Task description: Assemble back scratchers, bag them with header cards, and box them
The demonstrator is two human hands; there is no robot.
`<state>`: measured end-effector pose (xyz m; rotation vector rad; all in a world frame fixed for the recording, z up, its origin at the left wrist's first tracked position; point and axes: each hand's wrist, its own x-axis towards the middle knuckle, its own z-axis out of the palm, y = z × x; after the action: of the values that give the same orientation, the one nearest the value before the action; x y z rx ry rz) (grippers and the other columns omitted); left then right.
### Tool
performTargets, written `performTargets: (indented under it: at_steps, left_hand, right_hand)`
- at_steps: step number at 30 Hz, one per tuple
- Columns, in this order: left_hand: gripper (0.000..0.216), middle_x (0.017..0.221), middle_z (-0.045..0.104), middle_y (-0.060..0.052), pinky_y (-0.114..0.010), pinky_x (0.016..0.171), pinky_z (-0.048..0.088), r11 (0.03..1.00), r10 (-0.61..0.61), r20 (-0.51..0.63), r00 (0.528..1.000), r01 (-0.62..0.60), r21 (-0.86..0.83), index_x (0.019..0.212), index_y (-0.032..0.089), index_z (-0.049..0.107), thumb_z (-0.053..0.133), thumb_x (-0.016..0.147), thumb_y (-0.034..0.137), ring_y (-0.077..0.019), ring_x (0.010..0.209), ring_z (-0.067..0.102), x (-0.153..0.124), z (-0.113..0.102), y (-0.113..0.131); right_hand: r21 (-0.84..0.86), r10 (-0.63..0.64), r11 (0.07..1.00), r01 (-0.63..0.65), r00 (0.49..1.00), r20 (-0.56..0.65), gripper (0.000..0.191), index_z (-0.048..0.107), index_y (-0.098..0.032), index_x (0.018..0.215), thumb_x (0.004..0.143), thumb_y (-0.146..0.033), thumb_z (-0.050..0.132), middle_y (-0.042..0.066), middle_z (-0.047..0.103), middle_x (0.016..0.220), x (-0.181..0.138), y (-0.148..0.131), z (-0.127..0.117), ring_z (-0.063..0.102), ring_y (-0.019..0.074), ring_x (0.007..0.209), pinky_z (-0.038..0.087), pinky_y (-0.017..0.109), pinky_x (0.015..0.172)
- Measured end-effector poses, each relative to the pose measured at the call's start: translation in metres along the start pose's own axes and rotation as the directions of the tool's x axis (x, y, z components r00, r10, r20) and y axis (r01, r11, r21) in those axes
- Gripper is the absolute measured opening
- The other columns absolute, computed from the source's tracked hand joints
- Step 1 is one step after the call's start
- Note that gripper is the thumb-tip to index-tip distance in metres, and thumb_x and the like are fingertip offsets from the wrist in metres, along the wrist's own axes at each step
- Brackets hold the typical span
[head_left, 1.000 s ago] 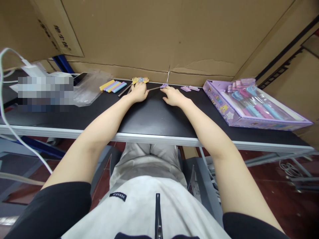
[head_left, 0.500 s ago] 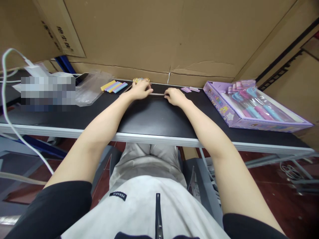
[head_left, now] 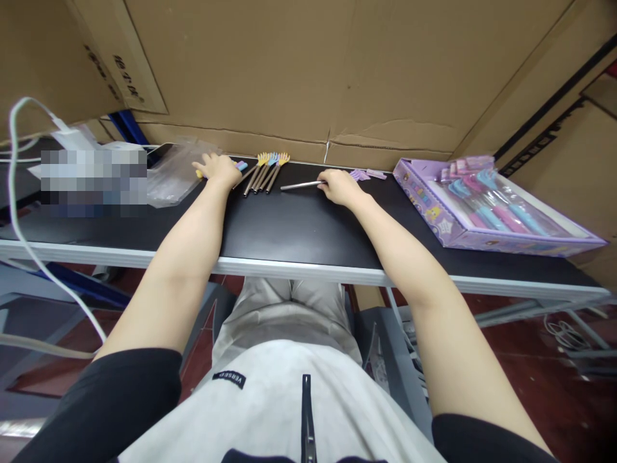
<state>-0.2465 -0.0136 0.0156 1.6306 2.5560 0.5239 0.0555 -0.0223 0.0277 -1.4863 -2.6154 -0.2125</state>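
Observation:
My left hand [head_left: 219, 170] lies over the yellow, purple and blue handle tubes [head_left: 242, 166], covering most of them. Its fingers are spread, and I see no grip on a tube. My right hand [head_left: 341, 186] is closed round a thin metal rod [head_left: 303, 185], whose bare end points left; the rod's other end is hidden by the hand. Between the hands, several back scratchers [head_left: 266, 173] with metal shafts and yellow or blue claw heads lie side by side, heads toward the cardboard. Small purple pieces [head_left: 376, 173] rest just behind my right hand.
At the right stands an open purple display box [head_left: 520, 245] with wrapped back scratchers in it. A clear plastic bag [head_left: 176, 177] lies at the left, near a white cable [head_left: 19, 212]. A cardboard wall [head_left: 270, 71] closes off the back of the black table [head_left: 308, 231].
My left hand has let go of the rod's left end and moved left onto the handle tubes, uncovering the back scratchers. My right hand stays in place, still holding the rod.

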Motion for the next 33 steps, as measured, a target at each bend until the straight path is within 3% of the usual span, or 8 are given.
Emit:
performTargets:
  at_steps: [4, 8, 15, 23, 29, 33]
  left_hand:
    - [0.078, 0.169, 0.044, -0.033, -0.075, 0.133, 0.015, 0.999, -0.005, -0.012, 1.000, 0.005, 0.034, 0.157, 0.004, 0.057, 0.049, 0.091, 0.044, -0.0504, 0.160, 0.031, -0.0005, 0.0014, 0.0008]
    - [0.075, 0.166, 0.048, -0.030, -0.074, 0.132, 0.018, 0.999, -0.023, -0.023, 0.999, 0.024, 0.038, 0.157, 0.007, 0.059, 0.052, 0.090, 0.040, -0.0493, 0.160, 0.033, -0.0030, 0.0019, -0.0005]
    - [0.079, 0.169, 0.043, -0.034, -0.071, 0.132, 0.020, 0.997, -0.058, 0.042, 0.997, 0.055, 0.061, 0.156, 0.001, 0.057, 0.052, 0.093, 0.049, -0.0496, 0.161, 0.030, -0.0055, -0.0022, 0.0005]
    - [0.085, 0.167, 0.047, -0.032, -0.075, 0.126, 0.027, 0.999, -0.049, 0.024, 0.999, 0.049, 0.005, 0.162, 0.008, 0.052, 0.052, 0.092, 0.056, -0.0522, 0.160, 0.031, 0.0007, 0.0045, -0.0038]
    - [0.082, 0.168, 0.042, -0.036, -0.067, 0.131, 0.025, 0.999, -0.042, 0.015, 0.999, 0.041, 0.033, 0.159, -0.003, 0.052, 0.048, 0.095, 0.048, -0.0482, 0.160, 0.033, -0.0024, 0.0057, -0.0049]
    - [0.086, 0.169, 0.040, -0.035, -0.074, 0.130, 0.016, 0.998, -0.066, 0.003, 0.998, 0.066, -0.011, 0.163, 0.002, 0.049, 0.048, 0.095, 0.055, -0.0518, 0.161, 0.033, -0.0033, 0.0058, -0.0054]
  right_hand:
    - [0.000, 0.003, 1.000, -0.003, 1.000, -0.001, 0.034, 0.075, -0.010, 0.133, 0.107, -0.015, 0.054, 0.019, 0.074, 0.139, -0.0002, -0.0002, -0.0004, 0.070, 0.0321, 0.132, 0.050, 0.042, 0.108]
    - [-0.008, -0.002, 1.000, 0.002, 1.000, 0.001, 0.034, 0.075, -0.009, 0.133, 0.107, -0.015, 0.053, 0.020, 0.074, 0.139, -0.0004, -0.0006, -0.0005, 0.069, 0.0326, 0.133, 0.050, 0.043, 0.110]
    - [-0.006, -0.003, 1.000, 0.003, 1.000, 0.001, 0.034, 0.075, -0.009, 0.133, 0.107, -0.015, 0.054, 0.020, 0.074, 0.139, -0.0005, -0.0009, -0.0006, 0.069, 0.0331, 0.133, 0.050, 0.042, 0.109]
    - [0.004, -0.004, 1.000, 0.004, 1.000, 0.002, 0.034, 0.075, -0.010, 0.132, 0.107, -0.015, 0.054, 0.019, 0.074, 0.139, -0.0012, -0.0014, -0.0021, 0.069, 0.0323, 0.134, 0.050, 0.042, 0.110]
    - [0.002, 0.001, 1.000, -0.001, 1.000, 0.009, 0.033, 0.076, -0.012, 0.132, 0.107, -0.015, 0.054, 0.018, 0.074, 0.139, -0.0021, -0.0021, -0.0031, 0.069, 0.0315, 0.134, 0.051, 0.042, 0.111]
    - [0.001, -0.004, 1.000, 0.004, 1.000, 0.004, 0.034, 0.076, -0.011, 0.132, 0.106, -0.015, 0.054, 0.019, 0.074, 0.139, -0.0019, -0.0020, -0.0025, 0.069, 0.0319, 0.133, 0.051, 0.042, 0.110]
